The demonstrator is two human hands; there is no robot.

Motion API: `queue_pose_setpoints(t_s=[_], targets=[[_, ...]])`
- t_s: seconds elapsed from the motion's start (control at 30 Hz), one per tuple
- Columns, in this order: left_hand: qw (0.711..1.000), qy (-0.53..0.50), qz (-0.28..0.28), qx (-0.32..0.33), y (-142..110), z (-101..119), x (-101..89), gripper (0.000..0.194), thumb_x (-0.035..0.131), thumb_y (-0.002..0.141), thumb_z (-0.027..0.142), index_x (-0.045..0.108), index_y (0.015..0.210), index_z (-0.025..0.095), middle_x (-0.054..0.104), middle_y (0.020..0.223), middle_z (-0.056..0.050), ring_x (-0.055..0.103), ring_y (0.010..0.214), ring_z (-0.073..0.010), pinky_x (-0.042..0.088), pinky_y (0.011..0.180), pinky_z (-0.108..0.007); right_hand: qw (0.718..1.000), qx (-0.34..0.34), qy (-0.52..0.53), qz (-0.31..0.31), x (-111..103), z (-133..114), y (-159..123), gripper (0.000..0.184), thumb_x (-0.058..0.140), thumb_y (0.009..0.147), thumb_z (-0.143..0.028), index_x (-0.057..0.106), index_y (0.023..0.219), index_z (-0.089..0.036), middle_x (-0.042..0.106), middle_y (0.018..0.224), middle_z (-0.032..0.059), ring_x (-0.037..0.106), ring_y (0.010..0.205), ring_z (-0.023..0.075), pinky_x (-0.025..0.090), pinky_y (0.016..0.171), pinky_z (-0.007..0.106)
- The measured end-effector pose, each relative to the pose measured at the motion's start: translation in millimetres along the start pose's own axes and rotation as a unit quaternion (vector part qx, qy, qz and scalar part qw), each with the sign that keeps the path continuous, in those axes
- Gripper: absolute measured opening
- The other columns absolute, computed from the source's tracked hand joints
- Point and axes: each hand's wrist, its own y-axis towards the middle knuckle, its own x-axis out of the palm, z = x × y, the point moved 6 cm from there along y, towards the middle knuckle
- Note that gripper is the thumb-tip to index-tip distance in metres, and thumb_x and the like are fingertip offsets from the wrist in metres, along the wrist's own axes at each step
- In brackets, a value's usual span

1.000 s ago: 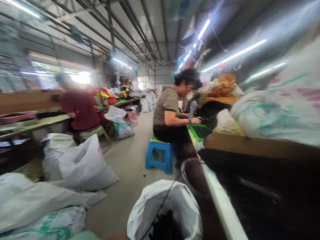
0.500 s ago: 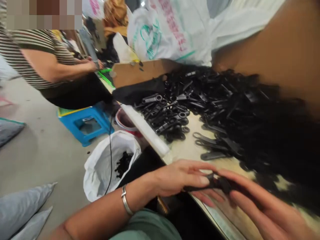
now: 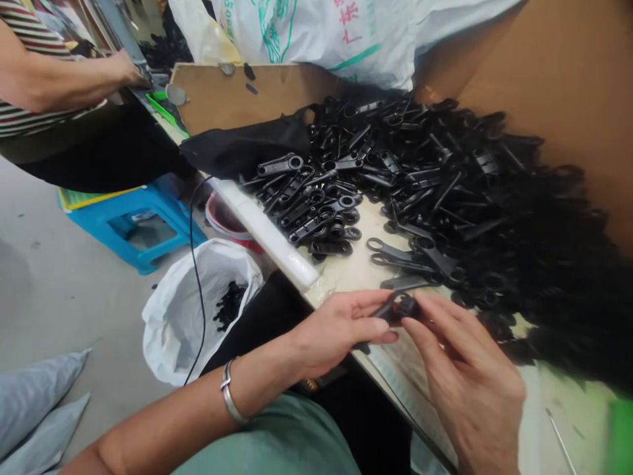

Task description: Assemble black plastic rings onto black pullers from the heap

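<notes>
My left hand (image 3: 331, 333), with a silver bangle at the wrist, is closed on a black plastic arm (image 3: 382, 310) with a ring-shaped end. The thumb lies across it. My right hand (image 3: 469, 369) pinches a small ribbed black plastic piece (image 3: 407, 306) between thumb and fingers, right at the ring end. Whether the two pieces touch I cannot tell. Just beyond the hands, several loose black arms (image 3: 403, 254) with ring ends lie on the pale tabletop (image 3: 353, 274).
A large heap of black plastic parts (image 3: 445, 178) spreads against cardboard (image 3: 558, 99). White foam (image 3: 277, 241) edges the table. Below left stand a white sack (image 3: 168, 316) with black pieces, a cable (image 3: 195, 264) across it, and a blue stool (image 3: 143, 224). Another person's arm (image 3: 69, 76) works at upper left.
The view has shifted, so the heap and sack appear higher and further left. My right hand has come round to the ring end, and the small ribbed piece now shows clearly in its fingers.
</notes>
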Motion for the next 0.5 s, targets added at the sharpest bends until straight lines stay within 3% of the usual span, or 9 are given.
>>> queue_pose_setpoints(t_s=[0.17, 0.4, 0.5], targets=[[0.999, 0.03, -0.005, 0.023, -2, 5, 4.5, 0.043, 0.08, 0.08, 0.028, 0.073, 0.123, 0.024, 0.072, 0.127, -0.007, 0.064, 0.121, -0.021, 0.04, 0.113, -0.034, 0.999, -0.034, -0.008, -0.012, 1, -5, 0, 0.022, 0.065, 0.098, -0.018, 0.07, 0.118, -0.012, 0.069, 0.111, 0.0089, 0.066, 0.099, 0.0167, 0.055, 0.091, 0.027], [0.978, 0.176, -0.029, 0.108, -12, -1, 10.2, 0.052, 0.053, 0.097, 0.013, 0.053, 0.146, 0.03, 0.061, 0.143, -0.001, 0.05, 0.139, -0.019, 0.038, 0.116, -0.03, 0.997, -0.063, -0.042, 0.028, 1, -13, -2, 0.023, 0.068, 0.094, -0.008, 0.069, 0.116, -0.006, 0.067, 0.106, 0.0129, 0.065, 0.095, 0.0177, 0.053, 0.087, 0.028], [0.962, 0.249, -0.004, 0.109, -13, 2, 10.4, 0.049, 0.051, 0.098, 0.016, 0.053, 0.146, 0.028, 0.067, 0.13, -0.003, 0.056, 0.129, -0.0206, 0.045, 0.107, -0.03, 0.995, -0.067, -0.052, 0.046, 4, -16, -5, 0.018, 0.067, 0.095, -0.009, 0.069, 0.112, -0.005, 0.067, 0.103, 0.0133, 0.065, 0.091, 0.0171, 0.053, 0.087, 0.027]])
